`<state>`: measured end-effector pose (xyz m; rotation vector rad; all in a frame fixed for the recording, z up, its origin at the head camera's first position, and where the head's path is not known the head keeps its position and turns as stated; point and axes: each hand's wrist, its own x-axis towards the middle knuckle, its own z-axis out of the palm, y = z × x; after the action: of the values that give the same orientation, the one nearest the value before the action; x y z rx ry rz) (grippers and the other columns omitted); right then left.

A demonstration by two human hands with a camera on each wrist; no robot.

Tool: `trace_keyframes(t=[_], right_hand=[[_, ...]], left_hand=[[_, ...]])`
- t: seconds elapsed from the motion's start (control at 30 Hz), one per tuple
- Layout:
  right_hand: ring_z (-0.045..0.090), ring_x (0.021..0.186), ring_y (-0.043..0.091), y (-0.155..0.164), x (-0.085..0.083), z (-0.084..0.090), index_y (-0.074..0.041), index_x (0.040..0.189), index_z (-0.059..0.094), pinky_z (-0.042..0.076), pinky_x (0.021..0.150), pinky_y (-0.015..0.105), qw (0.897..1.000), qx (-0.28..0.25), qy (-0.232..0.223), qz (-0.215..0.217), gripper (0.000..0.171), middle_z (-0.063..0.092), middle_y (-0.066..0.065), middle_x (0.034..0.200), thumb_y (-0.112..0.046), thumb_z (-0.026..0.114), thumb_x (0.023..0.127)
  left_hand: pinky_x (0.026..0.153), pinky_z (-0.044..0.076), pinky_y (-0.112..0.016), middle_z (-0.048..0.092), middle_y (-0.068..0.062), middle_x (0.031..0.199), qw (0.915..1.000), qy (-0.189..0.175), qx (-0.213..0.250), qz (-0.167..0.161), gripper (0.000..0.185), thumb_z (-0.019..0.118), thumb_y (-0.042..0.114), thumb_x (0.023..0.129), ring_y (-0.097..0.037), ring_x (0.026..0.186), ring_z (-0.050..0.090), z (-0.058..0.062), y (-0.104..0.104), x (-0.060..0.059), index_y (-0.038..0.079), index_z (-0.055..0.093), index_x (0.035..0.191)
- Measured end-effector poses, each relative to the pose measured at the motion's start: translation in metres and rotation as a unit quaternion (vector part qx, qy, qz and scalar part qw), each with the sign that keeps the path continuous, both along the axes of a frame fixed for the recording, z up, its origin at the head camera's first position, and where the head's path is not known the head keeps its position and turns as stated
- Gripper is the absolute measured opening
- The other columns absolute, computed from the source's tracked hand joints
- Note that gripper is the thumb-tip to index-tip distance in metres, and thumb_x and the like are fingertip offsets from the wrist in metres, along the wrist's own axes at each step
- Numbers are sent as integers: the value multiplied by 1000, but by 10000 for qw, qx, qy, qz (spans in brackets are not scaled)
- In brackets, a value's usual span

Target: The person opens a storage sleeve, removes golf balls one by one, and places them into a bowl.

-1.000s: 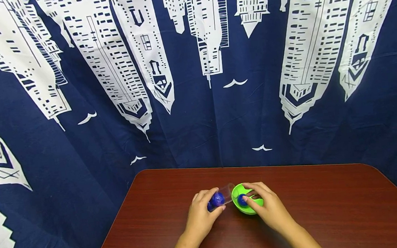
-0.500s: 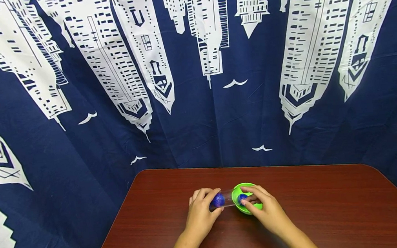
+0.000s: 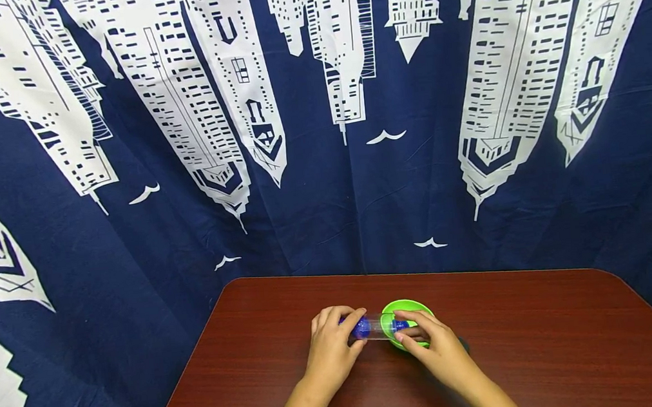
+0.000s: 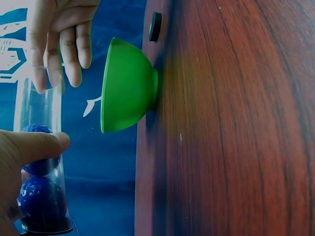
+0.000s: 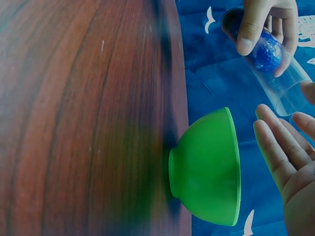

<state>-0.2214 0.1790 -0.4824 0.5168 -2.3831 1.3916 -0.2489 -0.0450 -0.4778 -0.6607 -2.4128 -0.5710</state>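
Left hand point(image 3: 328, 349): grasping clear tube point(image 4: 42, 107), two blue balls point(image 4: 42, 200) inside
Right hand point(image 3: 440, 350): fingers extended by tube mouth, contact unclear
Ball transfer: likely current step; next calls for steady alignment

Two forearms point(image 3: 299, 403) slant inward toward each other. The left hand point(image 3: 332, 342) is curled, thumb opposing its fingers; the right hand point(image 3: 438, 343) faces it, fingers loosely extended, thumb apart.

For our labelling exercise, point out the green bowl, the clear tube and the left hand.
Green bowl point(image 5: 205, 169), right wrist view: outer wall.
Clear tube point(image 4: 43, 109), left wrist view: wall near mouth.
Left hand point(image 3: 329, 344), head view: its back.
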Motion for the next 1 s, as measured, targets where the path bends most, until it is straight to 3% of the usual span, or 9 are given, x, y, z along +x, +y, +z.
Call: trace_keyframes(t=[0.33,0.67,1.0], right_hand=[[70,99,2,1,1,-2,-9,131,64,60,81,23,9996,-165,-206,86,39,70,8,115,-19,72,94],[71,102,4,0,0,-6,0,132,62,59,83,20,9978,-503,-206,376,42,66,17,127,-14,72,94],[71,105,5,-1,0,-9,2,132,61,58,85,18,9953,-763,-304,505,42,62,22,130,-13,71,95]], left_hand=[[107,41,-45,65,5,119,9995,213,-230,70,54,89,26,76,-19,120,55,3,0,0,27,70,126],[105,42,-44,66,4,118,9982,502,-329,67,51,90,24,76,-20,118,56,3,0,0,27,71,124],[110,39,-44,65,6,120,9974,526,-488,95,55,90,20,75,-18,120,55,6,-2,2,29,69,126]])
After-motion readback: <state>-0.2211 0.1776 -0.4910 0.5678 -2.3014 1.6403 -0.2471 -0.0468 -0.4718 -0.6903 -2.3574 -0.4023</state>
